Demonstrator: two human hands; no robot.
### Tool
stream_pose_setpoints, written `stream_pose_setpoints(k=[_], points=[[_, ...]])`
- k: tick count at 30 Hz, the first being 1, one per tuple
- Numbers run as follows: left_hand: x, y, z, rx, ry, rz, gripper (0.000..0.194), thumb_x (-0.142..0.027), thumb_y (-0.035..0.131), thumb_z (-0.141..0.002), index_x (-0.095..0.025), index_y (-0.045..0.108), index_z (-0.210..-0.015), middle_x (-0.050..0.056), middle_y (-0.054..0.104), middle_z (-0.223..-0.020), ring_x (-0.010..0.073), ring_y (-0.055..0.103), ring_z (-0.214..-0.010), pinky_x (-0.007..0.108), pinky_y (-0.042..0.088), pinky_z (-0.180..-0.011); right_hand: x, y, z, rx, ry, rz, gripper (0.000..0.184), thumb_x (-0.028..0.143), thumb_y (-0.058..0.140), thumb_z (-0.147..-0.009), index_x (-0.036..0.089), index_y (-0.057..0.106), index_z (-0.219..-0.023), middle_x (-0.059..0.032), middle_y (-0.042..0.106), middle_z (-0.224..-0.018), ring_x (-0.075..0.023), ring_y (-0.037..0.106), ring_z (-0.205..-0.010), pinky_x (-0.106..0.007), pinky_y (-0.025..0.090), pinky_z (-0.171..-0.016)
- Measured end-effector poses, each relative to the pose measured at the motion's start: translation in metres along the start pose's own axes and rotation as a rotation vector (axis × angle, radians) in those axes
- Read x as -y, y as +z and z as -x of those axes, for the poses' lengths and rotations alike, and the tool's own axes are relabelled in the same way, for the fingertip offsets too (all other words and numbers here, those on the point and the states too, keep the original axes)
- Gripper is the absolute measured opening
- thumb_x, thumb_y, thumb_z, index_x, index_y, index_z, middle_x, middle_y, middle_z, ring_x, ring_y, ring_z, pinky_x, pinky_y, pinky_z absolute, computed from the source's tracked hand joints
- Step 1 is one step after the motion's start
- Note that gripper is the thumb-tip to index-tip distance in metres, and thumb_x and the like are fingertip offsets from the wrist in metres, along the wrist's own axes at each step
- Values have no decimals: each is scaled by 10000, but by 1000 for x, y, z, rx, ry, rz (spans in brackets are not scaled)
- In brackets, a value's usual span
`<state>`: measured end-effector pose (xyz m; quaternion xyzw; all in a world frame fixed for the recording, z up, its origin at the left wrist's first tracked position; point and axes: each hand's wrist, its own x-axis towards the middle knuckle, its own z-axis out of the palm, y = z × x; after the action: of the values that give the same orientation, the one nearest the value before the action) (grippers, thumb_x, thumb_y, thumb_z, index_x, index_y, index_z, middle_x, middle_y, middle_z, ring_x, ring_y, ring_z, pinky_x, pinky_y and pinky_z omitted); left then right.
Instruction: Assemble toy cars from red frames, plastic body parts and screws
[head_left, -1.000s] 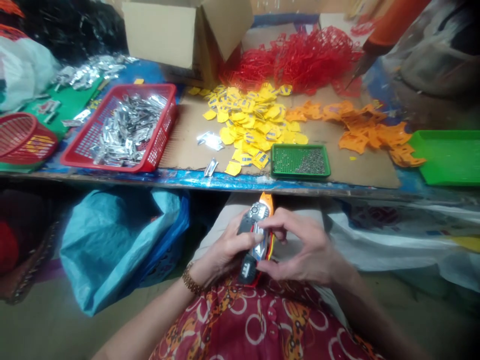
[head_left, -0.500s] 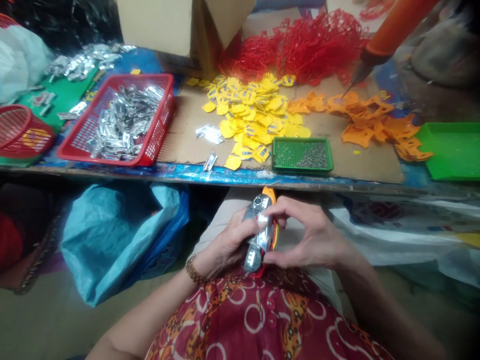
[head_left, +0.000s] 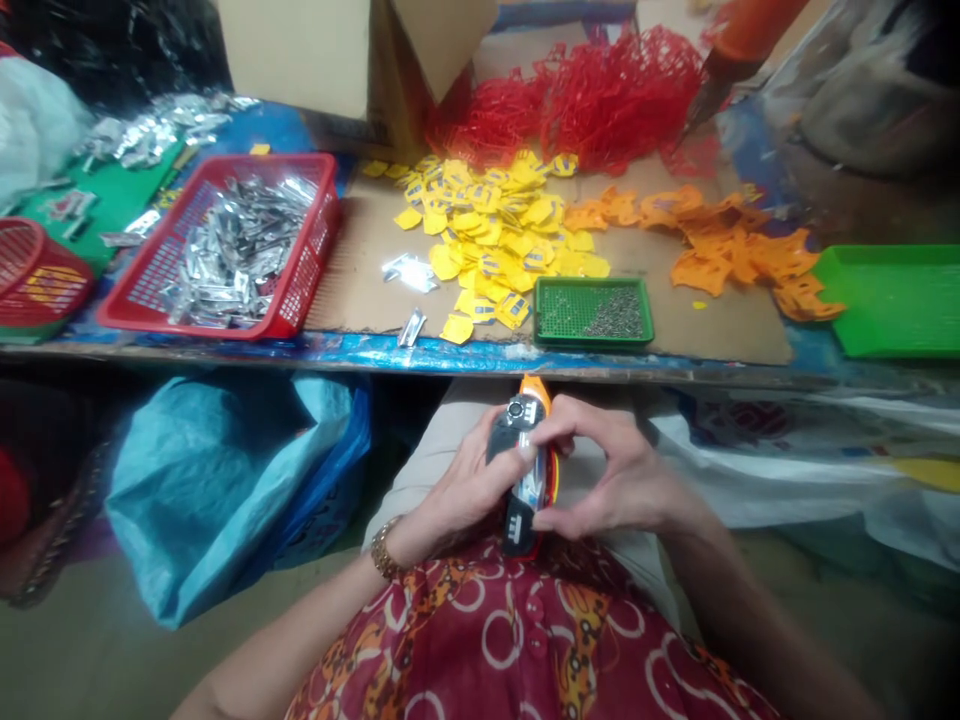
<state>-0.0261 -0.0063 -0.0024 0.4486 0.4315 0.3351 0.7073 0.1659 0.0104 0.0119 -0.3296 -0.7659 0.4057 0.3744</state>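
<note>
two bare hands, left (head_left: 476, 480) and right (head_left: 626, 475), grasp a black, silver and orange plastic piece (head_left: 517, 525) above the lap, below the blue-edged table (head_left: 450, 352).

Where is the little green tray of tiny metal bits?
The small green tray sits near the table's front edge, just right of the yellow pieces.
</note>
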Motion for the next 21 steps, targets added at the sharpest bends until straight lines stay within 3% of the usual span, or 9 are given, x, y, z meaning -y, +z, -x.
stream_pose_setpoints(k=[5, 10, 15, 21], points=[[-8, -3, 3, 138, -5, 77, 577, -308, 721, -782, -207, 486, -1299, 59, 603, -1244, 252, 561, -1149, 330, 469, -944, 0, 2, 7, -15, -7, -5, 446, 307, 845, -664, 218, 569, -1003, -10, 614, -850, -139, 570, -705, -270, 476, -629], [-3, -4, -1, 68, -21, 49, 635, -328, 719, -727, -166, 499, -1300, 77, 613, -1182, 291, 540, -1151, 375, 448, -976, 1, 7, 10, -75, -59, 39, 450, 302, 828, -677, 221, 570, -1036, -14, 617, -861, -148, 592, -728, -274, 489, -648], [3, -5, -4, 33, 6, 5, 533, -328, 706, -717, -188, 590, -1218, 68, 642, -1091, 309, 572, -1093, 389, 480, -925, 1, 12, 9, -132, -102, 76, 432, 303, 810, -690, 220, 573, -1043, -16, 621, -857, -146, 587, -716, -271, 494, -630], [-6, -4, -7, -66, 101, -120, 556, -331, 711, -687, -152, 567, -1193, 92, 640, -1153, 307, 574, -1101, 401, 456, -975, 3, 16, 11, -217, -4, 126, 483, 285, 821, -650, 234, 534, -1035, 20, 567, -791, -140, 561, -670, -276, 497, -607]])
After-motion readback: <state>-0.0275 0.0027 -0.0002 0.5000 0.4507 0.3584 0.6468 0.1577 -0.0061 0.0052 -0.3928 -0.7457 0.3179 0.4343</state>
